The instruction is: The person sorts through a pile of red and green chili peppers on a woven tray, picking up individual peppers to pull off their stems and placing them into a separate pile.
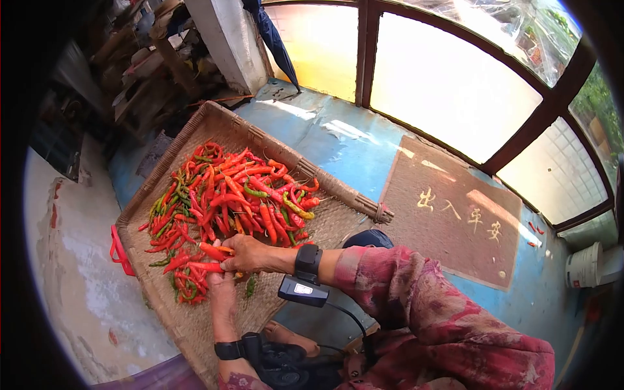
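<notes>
Chili pile [227, 188]: here it is, red with green and yellow flecks, heaped on the woven tray [153, 270] at 12 o'clock from the hands.
Right hand [242, 253]: in from 3 o'clock, fingers closed around a red chili [210, 250] at the pile's near edge!
Left hand [222, 289]: up from 6 o'clock, fingertips right beside its partner; whether they grip anything, I cannot tell.
Small cluster [188, 286]: at 8 o'clock from the hands, more chilies on the weave.
Handling step: looks like picking over individual chilies, both hands working close together.
Next move: seems to call for a light pinch, keeping the held chili clear of its neighbours.
</notes>
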`<state>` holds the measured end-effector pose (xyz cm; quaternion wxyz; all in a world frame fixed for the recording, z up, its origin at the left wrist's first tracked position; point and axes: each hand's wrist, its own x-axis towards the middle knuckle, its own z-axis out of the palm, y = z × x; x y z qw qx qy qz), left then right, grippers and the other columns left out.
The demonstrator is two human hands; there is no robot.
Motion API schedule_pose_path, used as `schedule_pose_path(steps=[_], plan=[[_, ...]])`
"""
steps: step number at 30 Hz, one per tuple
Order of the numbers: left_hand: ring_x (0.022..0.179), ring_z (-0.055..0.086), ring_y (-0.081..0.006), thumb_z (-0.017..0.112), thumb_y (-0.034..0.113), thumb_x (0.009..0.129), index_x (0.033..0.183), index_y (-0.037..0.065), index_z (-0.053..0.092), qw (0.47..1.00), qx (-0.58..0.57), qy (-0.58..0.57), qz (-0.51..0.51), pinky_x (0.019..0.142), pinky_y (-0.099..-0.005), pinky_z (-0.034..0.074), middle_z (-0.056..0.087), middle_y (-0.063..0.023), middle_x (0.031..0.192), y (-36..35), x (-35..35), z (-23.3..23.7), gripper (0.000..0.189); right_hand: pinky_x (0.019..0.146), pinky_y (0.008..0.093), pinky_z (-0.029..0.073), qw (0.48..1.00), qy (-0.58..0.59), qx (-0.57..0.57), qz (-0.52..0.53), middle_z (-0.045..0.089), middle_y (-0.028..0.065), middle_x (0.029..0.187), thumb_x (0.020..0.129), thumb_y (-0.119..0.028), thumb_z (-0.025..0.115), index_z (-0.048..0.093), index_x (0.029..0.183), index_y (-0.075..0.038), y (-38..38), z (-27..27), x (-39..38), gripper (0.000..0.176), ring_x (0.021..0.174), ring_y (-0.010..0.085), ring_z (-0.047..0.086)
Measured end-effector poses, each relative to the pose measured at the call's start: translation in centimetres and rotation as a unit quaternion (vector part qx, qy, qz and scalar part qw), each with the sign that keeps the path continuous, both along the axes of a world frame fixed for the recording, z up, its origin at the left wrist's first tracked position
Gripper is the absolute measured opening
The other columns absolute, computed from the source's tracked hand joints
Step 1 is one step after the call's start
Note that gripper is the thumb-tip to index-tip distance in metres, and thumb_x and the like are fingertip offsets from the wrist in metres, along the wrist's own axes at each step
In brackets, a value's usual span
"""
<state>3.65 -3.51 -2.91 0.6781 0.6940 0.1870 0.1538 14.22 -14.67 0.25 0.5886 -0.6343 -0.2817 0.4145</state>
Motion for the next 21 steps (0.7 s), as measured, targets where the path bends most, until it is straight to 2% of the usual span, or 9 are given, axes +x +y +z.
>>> schedule_pose_path(steps=[1,4,6,8,10,14,17,19,21], plan=[[0.079,0.059,-0.0116,0.053,0.023,0.091,0.133,0.010,0.035,1.000,0.000,0.000,0.003,0.064,-0.0261,0.050,0.052,-0.0055,0.115,0.0,-0.3,1.0,0.048,0.057,0.0291,0.047,0.998,-0.051,0.007,-0.043,0.063,0.0094,0.075,0.080,-0.014,0.065,0.060,0.097,0.001,0.7,-1.0,0.2,0.023,0.069,0.0144,0.059],[0.070,0.057,-0.0105,0.053,0.026,0.091,0.133,0.004,0.035,0.998,0.034,0.030,-0.036,0.063,-0.0234,0.047,0.059,-0.0095,0.105,0.8,-1.2,2.8,0.051,0.049,0.0273,0.040,0.987,0.083,0.080,-0.112,0.054,0.0029,0.065,0.085,-0.020,0.062,0.060,0.092,0.000,0.8,-1.1,1.5,0.021,0.057,0.0105,0.050],[0.055,0.054,-0.0080,0.053,0.032,0.090,0.130,0.004,0.038,0.992,0.008,0.045,0.116,0.057,-0.0219,0.045,0.061,-0.0077,0.089,4.0,-2.2,2.3,0.051,0.046,0.0255,0.035,0.983,0.107,0.078,-0.131,0.052,0.0009,0.067,0.088,-0.025,0.059,0.059,0.089,-0.001,1.0,-1.5,2.2,0.024,0.054,0.0085,0.043],[0.070,0.057,-0.0121,0.054,0.030,0.090,0.128,0.003,0.039,0.990,-0.025,0.020,0.135,0.067,-0.0260,0.048,0.058,-0.0092,0.095,7.6,-3.6,0.8,0.049,0.041,0.0294,0.032,0.973,0.161,0.095,-0.138,0.047,0.0010,0.060,0.087,-0.020,0.058,0.057,0.082,0.000,0.3,-0.3,2.0,0.021,0.048,0.0094,0.040],[0.091,0.056,-0.0176,0.055,0.029,0.089,0.130,0.002,0.038,0.950,-0.024,-0.060,0.307,0.080,-0.0309,0.046,0.054,-0.0117,0.108,9.9,-4.7,-0.7,0.052,0.046,0.0272,0.034,0.977,0.148,0.112,-0.109,0.049,0.0002,0.065,0.088,-0.023,0.058,0.057,0.086,-0.001,0.9,-1.5,1.8,0.022,0.054,0.0086,0.042],[0.107,0.049,-0.0215,0.057,0.028,0.089,0.131,0.002,0.037,0.918,-0.101,-0.013,0.383,0.090,-0.0348,0.041,0.047,-0.0123,0.120,11.0,-5.9,-0.4,0.053,0.054,0.0246,0.037,0.980,0.150,0.124,-0.045,0.052,-0.0001,0.072,0.089,-0.025,0.057,0.058,0.091,-0.001,1.2,-1.7,0.9,0.023,0.063,0.0074,0.045],[0.104,0.051,-0.0189,0.055,0.030,0.090,0.131,0.003,0.039,0.976,-0.002,0.015,0.218,0.087,-0.0333,0.043,0.050,-0.0099,0.118,5.9,-4.5,1.7,0.052,0.060,0.0251,0.040,0.977,0.169,0.130,-0.001,0.055,0.0010,0.078,0.089,-0.022,0.057,0.058,0.093,-0.001,1.2,-1.7,0.0,0.021,0.068,0.0080,0.047],[0.099,0.053,-0.0151,0.051,0.031,0.092,0.127,0.002,0.044,0.999,-0.030,0.038,-0.012,0.083,-0.0303,0.044,0.053,-0.0067,0.115,2.9,-3.5,2.1,0.046,0.065,0.0251,0.046,0.969,0.171,0.169,0.056,0.058,0.0022,0.081,0.090,-0.020,0.056,0.058,0.097,-0.001,1.9,-2.6,-0.7,0.020,0.073,0.0098,0.054],[0.098,0.055,-0.0148,0.051,0.034,0.091,0.126,0.003,0.043,0.997,-0.064,0.042,-0.028,0.079,-0.0293,0.046,0.054,-0.0067,0.113,1.3,-2.8,1.4,0.047,0.064,0.0257,0.048,0.968,0.186,0.157,0.066,0.059,0.0026,0.081,0.090,-0.020,0.055,0.057,0.098,-0.002,1.5,-2.2,-1.2,0.020,0.074,0.0103,0.056]])
